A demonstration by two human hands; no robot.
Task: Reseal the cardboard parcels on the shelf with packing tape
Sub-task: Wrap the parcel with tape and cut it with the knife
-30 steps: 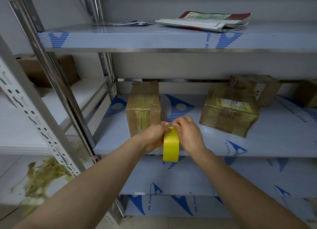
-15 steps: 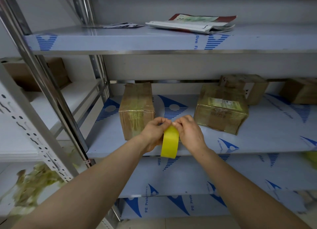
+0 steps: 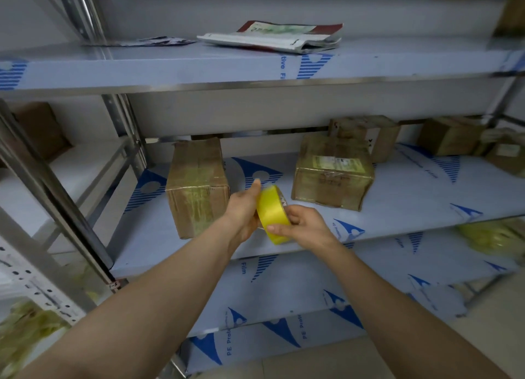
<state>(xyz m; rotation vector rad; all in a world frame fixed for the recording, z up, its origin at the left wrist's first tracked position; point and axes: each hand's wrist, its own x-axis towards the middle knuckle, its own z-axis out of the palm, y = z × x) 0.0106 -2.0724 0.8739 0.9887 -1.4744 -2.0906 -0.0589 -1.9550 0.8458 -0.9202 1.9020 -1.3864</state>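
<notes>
- Left hand (image 3: 243,208) and right hand (image 3: 308,228) both grasp a round yellow roll of packing tape (image 3: 272,214) between them.
- Tall brown cardboard parcel (image 3: 197,191) stands just left of the left hand.

Your head camera shows soft, cool, even indoor light falling from above: a thin bright glint runs along the metal front edge of the upper shelf (image 3: 199,71), and mild shadow sits beneath it, behind the cardboard parcels (image 3: 196,185). The wide-angle lens bends the steel upright (image 3: 55,196) on your left and bows the shelf lines toward the corners. The middle is fairly sharp, though the yellow tape roll (image 3: 272,216) is slightly smeared, and the yellow-green scraps (image 3: 25,327) at lower left and the yellow bundle (image 3: 488,236) at far right are streaked and out of focus.
</notes>
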